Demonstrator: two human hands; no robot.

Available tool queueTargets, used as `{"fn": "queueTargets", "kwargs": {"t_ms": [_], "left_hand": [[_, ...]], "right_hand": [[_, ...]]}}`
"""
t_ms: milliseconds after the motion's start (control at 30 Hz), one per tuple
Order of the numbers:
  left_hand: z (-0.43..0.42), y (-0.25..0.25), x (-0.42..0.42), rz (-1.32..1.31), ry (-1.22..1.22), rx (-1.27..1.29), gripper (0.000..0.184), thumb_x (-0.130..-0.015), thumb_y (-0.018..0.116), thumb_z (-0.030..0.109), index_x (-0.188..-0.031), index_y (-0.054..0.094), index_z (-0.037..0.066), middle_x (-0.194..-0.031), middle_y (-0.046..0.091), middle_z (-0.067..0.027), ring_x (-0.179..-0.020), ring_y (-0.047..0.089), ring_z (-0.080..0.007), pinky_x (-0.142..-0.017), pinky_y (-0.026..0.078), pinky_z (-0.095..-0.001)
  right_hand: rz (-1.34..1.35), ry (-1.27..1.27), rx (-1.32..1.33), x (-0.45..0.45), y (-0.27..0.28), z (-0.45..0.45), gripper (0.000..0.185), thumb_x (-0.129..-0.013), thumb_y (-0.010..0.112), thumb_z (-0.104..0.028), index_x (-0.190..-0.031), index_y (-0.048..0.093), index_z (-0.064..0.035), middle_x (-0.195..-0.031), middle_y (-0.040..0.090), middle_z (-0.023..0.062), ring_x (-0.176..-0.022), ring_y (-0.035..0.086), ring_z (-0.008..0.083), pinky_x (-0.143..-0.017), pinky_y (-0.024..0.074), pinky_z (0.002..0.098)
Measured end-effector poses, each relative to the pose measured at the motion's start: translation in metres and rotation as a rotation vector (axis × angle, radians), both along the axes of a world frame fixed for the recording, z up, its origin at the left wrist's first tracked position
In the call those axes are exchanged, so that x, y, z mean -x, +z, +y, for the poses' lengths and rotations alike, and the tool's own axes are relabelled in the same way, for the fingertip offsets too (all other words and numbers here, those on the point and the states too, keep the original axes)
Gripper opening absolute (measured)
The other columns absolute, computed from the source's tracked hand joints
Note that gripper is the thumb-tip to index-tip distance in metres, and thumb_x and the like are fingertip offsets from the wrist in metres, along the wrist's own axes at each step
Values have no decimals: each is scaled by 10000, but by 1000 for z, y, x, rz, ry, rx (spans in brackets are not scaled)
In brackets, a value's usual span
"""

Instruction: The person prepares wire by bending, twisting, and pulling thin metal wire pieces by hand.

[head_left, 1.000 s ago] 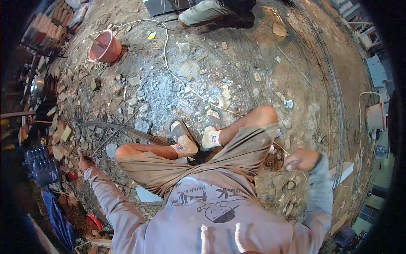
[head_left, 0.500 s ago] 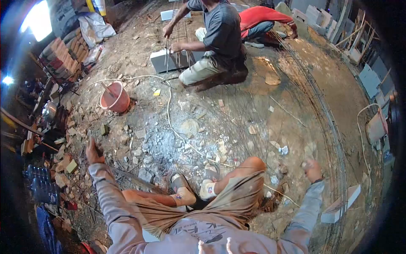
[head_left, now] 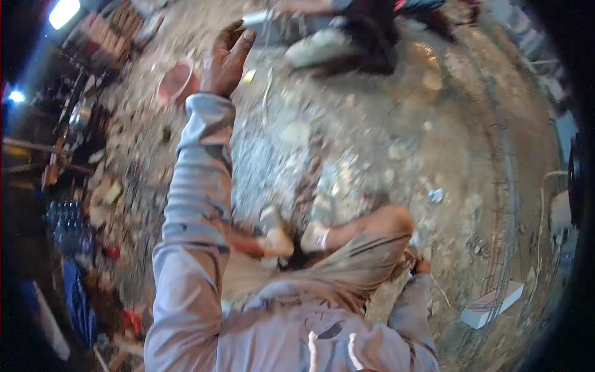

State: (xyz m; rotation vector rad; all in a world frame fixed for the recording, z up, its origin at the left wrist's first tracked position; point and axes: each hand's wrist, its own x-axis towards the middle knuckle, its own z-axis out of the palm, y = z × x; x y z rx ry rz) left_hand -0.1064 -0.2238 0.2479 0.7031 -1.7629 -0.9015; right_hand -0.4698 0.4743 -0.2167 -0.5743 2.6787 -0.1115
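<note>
My left hand [head_left: 226,65] is stretched out ahead at the upper left. Its thumb stands apart from the other fingers, and nothing is plainly visible between them. It is above the ground, near the reddish bucket [head_left: 176,84] in the view. Low beside my bent right knee is my right hand [head_left: 421,265], close to the ground. Its fingers are blurred and partly hidden, so I cannot tell whether it holds anything. Grey rubble [head_left: 260,155] lies on the ground in front of my feet.
Another person kneels ahead, leg [head_left: 322,49] showing, near a pale block [head_left: 257,17]. Long steel bars [head_left: 511,204] run down the right side over a white block [head_left: 493,305]. Bottles [head_left: 69,226] and a blue cloth [head_left: 79,304] lie at the left.
My left hand has swung forward and toward the middle. My right hand has drawn back beside my knee. The view has tipped downward and is blurred.
</note>
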Motion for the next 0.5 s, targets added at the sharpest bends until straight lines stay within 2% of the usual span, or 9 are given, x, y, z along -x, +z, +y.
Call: {"fn": "queueTargets", "kwargs": {"t_ms": [33,67,133,167,267,333,400,433,500], "left_hand": [[-13,-38,-25,-142,123,-91,523,-847,565,378,-1169,485,-27,-1057,598,-170,-992,559,-210,-874,410,-306],[-15,-78,-63,-290,248,-186,513,-838,561,400,-1099,553,-41,-1020,616,-176,-975,570,-210,-856,418,-308],[15,-146,-139,-463,591,-393,530,-806,558,439,-984,615,-57,-897,642,-195,-902,600,-220,-805,438,-327],[36,-182,-176,-516,660,-467,528,-796,564,441,-958,623,-58,-857,644,-196,-857,611,-229,-763,450,-335],[117,-269,-261,-599,720,-674,460,-785,582,385,-911,634,-54,-792,648,-166,-736,625,-221,-621,480,-333],[171,-280,-258,-266,877,-1086,379,-784,596,317,-881,640,-47,-764,647,-130,-663,622,-191,-530,489,-308],[212,-321,-256,-10,826,-1216,292,-805,604,250,-921,588,-18,-809,628,-100,-668,613,-204,-539,504,-309],[224,-334,-254,-69,805,-1228,282,-803,607,240,-917,589,-18,-800,623,-103,-658,609,-207,-529,502,-323],[239,-351,-247,-133,792,-1245,272,-801,609,230,-912,590,-18,-790,618,-105,-649,605,-210,-519,499,-336]], "right_hand": [[55,458,-273,9,-42,19,323,-792,535,-300,-1039,587,-100,-876,610,206,-869,571,369,-727,466,434],[-55,407,-602,-19,-10,-35,334,-854,481,-342,-1039,608,-95,-955,618,128,-908,576,286,-747,475,435],[-382,429,-322,-20,-21,-73,305,-857,447,-310,-940,625,-77,-903,626,142,-851,599,276,-704,473,455],[-589,330,-320,-39,-4,-113,301,-853,450,-304,-936,628,-76,-900,628,143,-849,601,278,-706,473,454],[-750,388,-481,-33,17,-177,289,-840,460,-288,-923,635,-74,-893,632,147,-841,608,283,-713,471,451],[-583,541,-693,18,21,-198,281,-831,466,-277,-915,640,-73,-888,635,149,-836,612,287,-717,471,448],[-139,757,-954,94,22,-212,273,-822,473,-266,-907,645,-71,-883,638,152,-831,616,291,-722,470,446],[81,797,-973,127,23,-231,269,-818,476,-260,-903,647,-70,-881,640,153,-828,618,292,-724,469,445],[297,776,-658,156,36,-294,262,-809,482,-249,-895,652,-69,-876,643,156,-823,622,296,-729,468,443]]}}
